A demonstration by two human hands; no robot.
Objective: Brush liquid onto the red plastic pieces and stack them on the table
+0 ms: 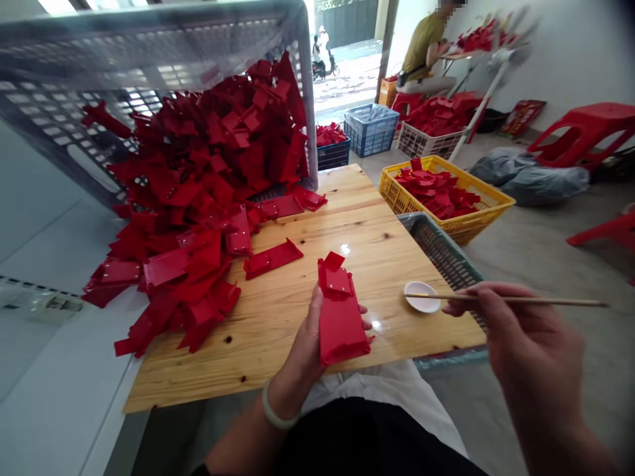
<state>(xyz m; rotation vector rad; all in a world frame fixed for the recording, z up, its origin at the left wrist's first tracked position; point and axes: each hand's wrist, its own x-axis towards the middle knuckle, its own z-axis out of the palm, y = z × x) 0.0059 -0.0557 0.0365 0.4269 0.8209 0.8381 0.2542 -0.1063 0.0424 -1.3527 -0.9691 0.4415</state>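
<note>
My left hand (308,330) holds a flat red plastic piece (342,324) near the table's front edge, fingers wrapped behind it and thumb along its left side. A small red flap sticks up at the piece's far end. In my right hand (520,330) a thin wooden brush (540,301) is pinched, lying nearly level with its tip pointing left. That tip is over a small white dish (421,297) on the wooden table (367,231). A single red piece (274,258) lies farther back, beside a big heap of red pieces (183,258).
A tipped grey crate (311,119) spills red pieces at the back left. Beyond the table's right edge stand a yellow crate (446,225) and a green-grey crate (436,248). A person (421,49) sits farther back near red stools (585,132).
</note>
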